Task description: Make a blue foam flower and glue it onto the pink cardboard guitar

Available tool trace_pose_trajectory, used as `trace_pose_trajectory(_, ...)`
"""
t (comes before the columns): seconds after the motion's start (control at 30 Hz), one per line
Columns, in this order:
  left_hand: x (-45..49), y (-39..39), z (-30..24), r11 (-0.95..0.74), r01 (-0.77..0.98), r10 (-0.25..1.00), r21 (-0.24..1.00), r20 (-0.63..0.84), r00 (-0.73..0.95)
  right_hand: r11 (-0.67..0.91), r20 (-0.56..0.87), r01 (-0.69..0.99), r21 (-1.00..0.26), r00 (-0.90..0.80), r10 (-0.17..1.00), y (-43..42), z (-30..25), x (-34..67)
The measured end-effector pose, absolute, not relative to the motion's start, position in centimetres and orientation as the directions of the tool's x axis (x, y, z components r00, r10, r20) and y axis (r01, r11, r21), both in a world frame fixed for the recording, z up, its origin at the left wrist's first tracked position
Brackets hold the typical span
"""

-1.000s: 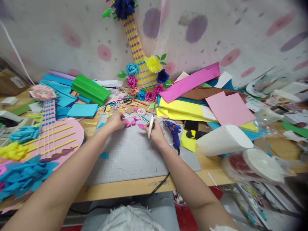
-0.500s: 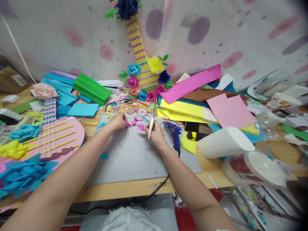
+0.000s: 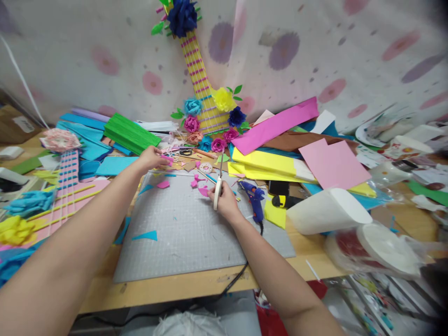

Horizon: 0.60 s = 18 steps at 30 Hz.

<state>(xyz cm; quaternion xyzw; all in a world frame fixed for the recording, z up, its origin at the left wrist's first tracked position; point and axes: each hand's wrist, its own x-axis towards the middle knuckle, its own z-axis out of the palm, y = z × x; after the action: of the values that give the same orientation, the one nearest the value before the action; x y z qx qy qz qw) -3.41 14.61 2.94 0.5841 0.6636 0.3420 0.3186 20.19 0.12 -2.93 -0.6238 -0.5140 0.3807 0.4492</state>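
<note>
My right hand [image 3: 224, 201] is closed round the white handle of a pair of scissors [image 3: 219, 179], blades pointing away, over the far part of a grey cutting mat [image 3: 196, 233]. A small pink paper piece [image 3: 203, 190] lies right by its fingers. My left hand [image 3: 150, 157] reaches past the mat's far left corner and pinches a pink paper scrap [image 3: 167, 159]. More pink scraps [image 3: 163, 184] lie loose on the mat between the hands.
A blue glue gun [image 3: 255, 198] lies right of my right hand, its cord running off the table edge. Stacked coloured paper sheets [image 3: 276, 161] fill the back right. A pink paper guitar [image 3: 66, 191] lies left, a yellow one [image 3: 205, 93] leans on the wall.
My left hand left the pink pieces on the mat and moved up and left to the clutter behind it, taking hold of a pink scrap. The right hand stayed with the scissors.
</note>
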Motion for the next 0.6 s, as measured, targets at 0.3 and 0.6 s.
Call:
trace_pose_trajectory(0.3,-3.2,15.6,1.4,-0.026,0.896,1.000,0.444,0.028,0.015,-0.080,-0.019,0.331,-0.940,0.183,0.983,0.0,-2.9,20.2)
trace_pose_trajectory(0.6,3.6,6.5,2.8,-0.254,0.402,0.845,0.880,0.001,0.534,-0.030,0.017,0.297,-0.954,0.153,0.988,-0.1,-2.9,20.1)
